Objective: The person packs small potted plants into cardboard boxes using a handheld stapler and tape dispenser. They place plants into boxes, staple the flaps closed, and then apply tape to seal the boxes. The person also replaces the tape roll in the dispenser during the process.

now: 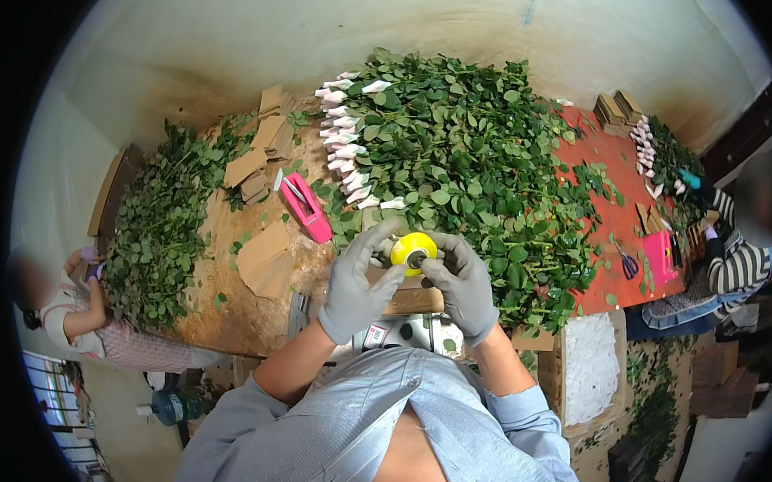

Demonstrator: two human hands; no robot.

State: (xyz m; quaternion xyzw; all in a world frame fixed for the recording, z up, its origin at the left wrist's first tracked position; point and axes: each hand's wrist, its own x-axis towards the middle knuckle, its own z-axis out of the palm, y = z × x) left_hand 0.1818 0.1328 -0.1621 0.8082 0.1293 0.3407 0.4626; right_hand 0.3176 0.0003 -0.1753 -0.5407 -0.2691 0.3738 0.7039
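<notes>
Both hands wear grey gloves and hold a yellow tape roll (414, 245) between them. My left hand (363, 282) grips its left side, and my right hand (463, 280) has its fingers at the right side and over the core. Beyond the hands lies a big heap of leafy rose stems (461, 154), with wrapped pale pink buds (342, 136) lined up at its left end. A pink tape dispenser (306, 208) rests on the table left of the stems. Just below the hands is a brown cardboard piece (414, 302).
Cardboard sheets (265, 259) lie on the worn table (227, 321). On the red surface (618, 251) at right are scissors (625, 259) and another pink dispenser (660, 258). A crate of white material (590, 366) stands nearer. One person (88, 318) is at far left, another (740, 269) at far right.
</notes>
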